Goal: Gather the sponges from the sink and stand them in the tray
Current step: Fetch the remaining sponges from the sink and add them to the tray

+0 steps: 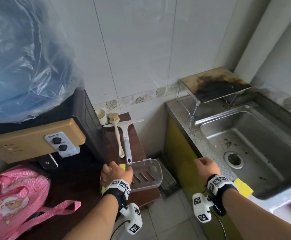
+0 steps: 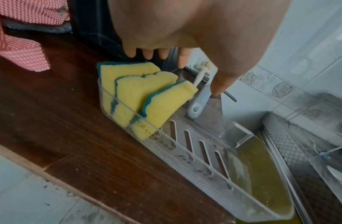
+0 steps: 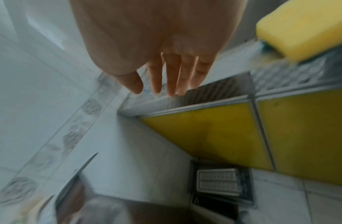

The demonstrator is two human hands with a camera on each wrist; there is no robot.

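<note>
Sponges [image 2: 139, 94] first: three yellow ones with green scrub backs are standing on edge, leaning on each other, at one end of the clear plastic tray [image 2: 197, 165], which sits on the dark wooden tabletop [image 2: 74, 136] beside the sink unit. The rest of the tray's slotted floor is bare, so there's plenty of room. One more yellow sponge [image 1: 243, 187] is lying on the near rim of the steel sink [image 1: 255, 149], just behind the right wrist, and the basin itself shows only the drain and some dark grime, no sponges that I can spot. So I'd call this most of the way done: three in and upright, one left to fetch and stand up. The left hand [image 1: 115, 172] hangs right over the standing sponges with its fingers [image 2: 147, 53] pointing down and relaxed, no grip on anything; from the wrist view the tips look just clear of the sponge tops, though I can't be sure they aren't brushing them. The right hand [image 1: 207, 168] is out in the gap between tabletop and sink cabinet, fingers loosely extended and empty, and that wrist view is pretty blurry. Further out on the tabletop there's a dish brush [image 1: 115, 129] and a white squeegee [image 1: 126, 135] whose handle ends touch or overlap the tray's far edge, plus a pink bag [image 1: 16, 201] off to the left.
</note>
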